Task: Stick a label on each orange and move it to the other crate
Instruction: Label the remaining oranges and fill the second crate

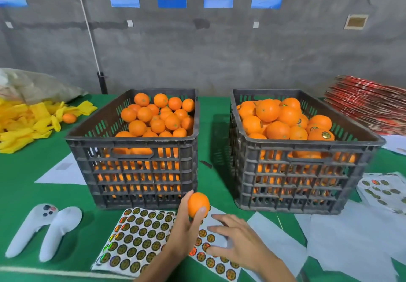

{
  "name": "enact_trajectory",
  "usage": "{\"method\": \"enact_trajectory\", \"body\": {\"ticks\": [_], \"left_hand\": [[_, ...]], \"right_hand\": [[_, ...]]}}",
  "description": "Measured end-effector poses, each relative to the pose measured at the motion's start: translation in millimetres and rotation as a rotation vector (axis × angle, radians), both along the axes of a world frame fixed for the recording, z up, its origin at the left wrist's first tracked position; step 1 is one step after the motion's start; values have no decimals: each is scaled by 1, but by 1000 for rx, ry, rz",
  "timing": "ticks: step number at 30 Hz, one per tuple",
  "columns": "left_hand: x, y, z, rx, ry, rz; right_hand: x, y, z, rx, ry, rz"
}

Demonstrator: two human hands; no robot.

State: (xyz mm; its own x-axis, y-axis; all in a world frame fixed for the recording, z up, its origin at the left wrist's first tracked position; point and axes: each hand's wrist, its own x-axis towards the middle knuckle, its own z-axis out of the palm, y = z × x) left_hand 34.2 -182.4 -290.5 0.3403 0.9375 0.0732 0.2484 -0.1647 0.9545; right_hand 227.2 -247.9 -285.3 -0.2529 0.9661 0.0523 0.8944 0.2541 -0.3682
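My left hand (186,222) grips an orange (198,203) in front of the left crate (136,165), which is piled with plain oranges. The right crate (303,167) holds oranges, some bearing round gold labels. A sheet of round gold labels (138,237) lies on the green table under both hands. My right hand (237,240) hovers over the sheet's right part with its fingers spread and straight, holding nothing that I can see.
Two white controllers (41,231) lie at the front left. Yellow foam sleeves (24,123) and a lone orange (69,118) sit at the left. White backing papers (351,237) and another label sheet (384,189) lie at the right, red flat cartons (369,106) behind.
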Motion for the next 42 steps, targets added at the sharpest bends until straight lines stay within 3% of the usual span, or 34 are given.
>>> {"method": "enact_trajectory", "body": {"ticks": [3,7,13,28,42], "left_hand": [[-1,0,-1,-16,-25,-18],[-1,0,-7,-28,-10,-56],[-1,3,-11,5,37,-62],[3,3,-15,19,76,10],[9,2,-13,-10,53,78]], "right_hand": [[2,7,-1,42,-60,-17],[3,14,-9,62,26,-41],[4,25,-19,46,380,-207],[4,27,-11,91,31,-47],[8,39,-7,95,22,8]]}}
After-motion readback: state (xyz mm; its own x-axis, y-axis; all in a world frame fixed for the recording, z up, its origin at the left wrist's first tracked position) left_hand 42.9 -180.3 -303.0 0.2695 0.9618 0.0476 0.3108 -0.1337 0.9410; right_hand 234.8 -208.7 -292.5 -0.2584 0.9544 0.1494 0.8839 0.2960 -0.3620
